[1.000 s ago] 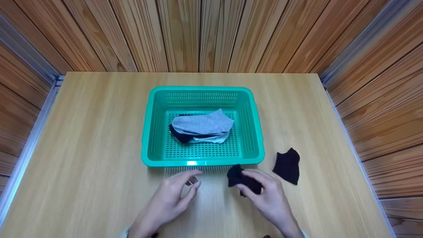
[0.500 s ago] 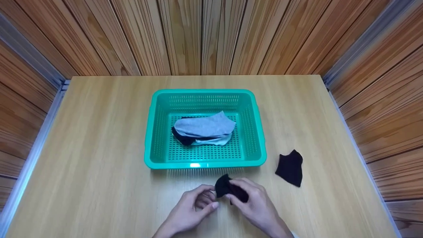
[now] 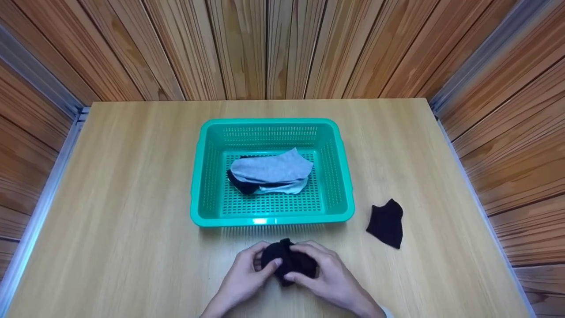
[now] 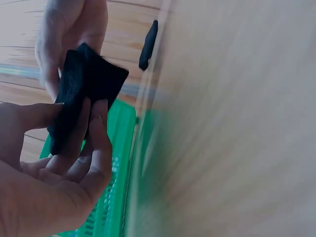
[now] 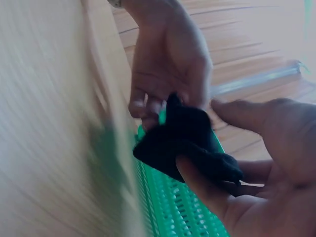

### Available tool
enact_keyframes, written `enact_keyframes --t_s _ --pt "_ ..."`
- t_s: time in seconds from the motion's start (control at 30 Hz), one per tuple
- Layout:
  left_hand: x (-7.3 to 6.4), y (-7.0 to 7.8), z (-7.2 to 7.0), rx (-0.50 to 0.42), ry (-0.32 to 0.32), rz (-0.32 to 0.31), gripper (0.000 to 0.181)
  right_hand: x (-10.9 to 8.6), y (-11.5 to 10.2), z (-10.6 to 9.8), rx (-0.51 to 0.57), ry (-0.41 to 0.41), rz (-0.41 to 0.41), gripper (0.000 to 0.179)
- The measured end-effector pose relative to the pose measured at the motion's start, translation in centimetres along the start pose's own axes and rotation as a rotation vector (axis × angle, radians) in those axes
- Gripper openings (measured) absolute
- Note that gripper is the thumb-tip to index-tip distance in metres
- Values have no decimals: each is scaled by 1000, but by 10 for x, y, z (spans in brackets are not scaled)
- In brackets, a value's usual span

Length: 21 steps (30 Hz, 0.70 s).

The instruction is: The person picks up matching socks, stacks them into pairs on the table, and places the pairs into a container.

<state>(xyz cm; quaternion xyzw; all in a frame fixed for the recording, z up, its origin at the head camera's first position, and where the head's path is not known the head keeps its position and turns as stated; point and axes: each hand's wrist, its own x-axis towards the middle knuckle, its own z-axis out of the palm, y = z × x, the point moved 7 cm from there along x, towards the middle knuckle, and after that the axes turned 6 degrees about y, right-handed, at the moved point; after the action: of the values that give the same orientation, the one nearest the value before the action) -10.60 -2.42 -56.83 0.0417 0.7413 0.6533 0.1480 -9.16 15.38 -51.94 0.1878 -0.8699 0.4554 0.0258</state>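
Note:
In the head view a bunched black sock (image 3: pixel 302 264) is between both hands, in front of the basket. My left hand (image 3: pixel 242 278) grips its left part, thumb on the near side. On its right part, my right hand (image 3: pixel 329 276) pinches it between thumb and fingers. The left wrist view shows the sock (image 4: pixel 74 94) folded over, with the left fingers curled beneath it. From the right wrist, a corner of the sock (image 5: pixel 173 106) sticks up between the hands. Another black sock (image 3: pixel 386 224) lies on the table to the right.
A green plastic basket (image 3: pixel 272 221) with slotted walls stands behind the hands. Inside it lie a grey sock (image 3: pixel 271 168), a pale sock (image 3: pixel 287 187) and a black sock (image 3: pixel 245 185), overlapping. Wood-plank walls (image 3: pixel 282 48) border the wooden table (image 3: pixel 123 198).
My right hand has carried the black sock leftward and nearer to me. My left hand has come in from the left and taken hold of it. The other socks stay put.

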Motion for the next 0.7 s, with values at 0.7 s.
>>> enact_keyframes --t_s 0.7 --pt "-8 1 -35 584 83 -36 36 -9 34 -16 -104 -3 46 18"
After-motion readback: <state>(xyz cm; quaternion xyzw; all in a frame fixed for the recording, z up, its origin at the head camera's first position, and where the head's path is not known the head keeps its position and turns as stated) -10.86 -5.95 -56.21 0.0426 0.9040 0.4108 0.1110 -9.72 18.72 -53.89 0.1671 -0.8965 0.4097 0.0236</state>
